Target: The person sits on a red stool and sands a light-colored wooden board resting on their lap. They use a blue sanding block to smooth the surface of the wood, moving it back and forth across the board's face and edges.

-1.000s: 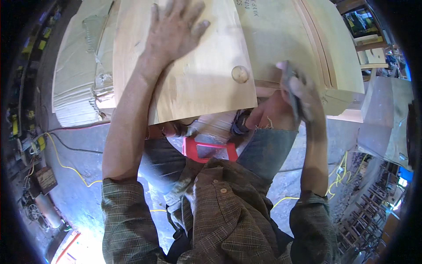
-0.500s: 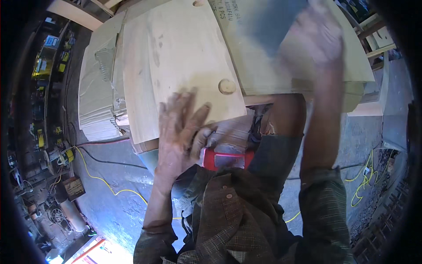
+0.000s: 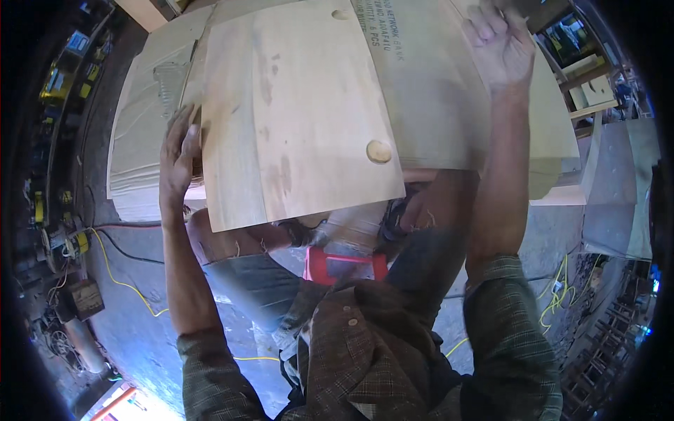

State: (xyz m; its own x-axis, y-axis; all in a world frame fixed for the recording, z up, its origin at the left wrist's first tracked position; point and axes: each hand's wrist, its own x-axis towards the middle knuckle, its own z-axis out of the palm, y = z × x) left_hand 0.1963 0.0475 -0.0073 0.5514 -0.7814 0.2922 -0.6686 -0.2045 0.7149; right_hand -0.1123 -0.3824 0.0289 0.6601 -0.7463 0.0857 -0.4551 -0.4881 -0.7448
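A pale wooden panel [image 3: 235, 126] lies over flattened cardboard in front of me, with two round recesses along its right side. Against its left edge rests my left hand [image 3: 180, 156], fingers stretched out and pointing away from me; its thumb side faces the wood. My right hand [image 3: 500, 50] is up at the far right, above the cardboard [image 3: 432, 91] and apart from the panel. Its fingers are curled in, and a dark patch shows at the fingertips, but what they hold, if anything, I cannot make out.
More stacked cardboard [image 3: 140, 126] lies left of the panel. Below, between my legs, is a red object [image 3: 317, 265]. Yellow cords [image 3: 116, 275] run over the grey floor. Shelves with tools [image 3: 67, 133] line the left, and a wooden rack [image 3: 590, 91] stands at the far right.
My left hand has gone from the panel's near face to its left edge. The right hand, blurred before beside a dark smear, now shows more clearly with curled fingers. The view has shifted slightly.
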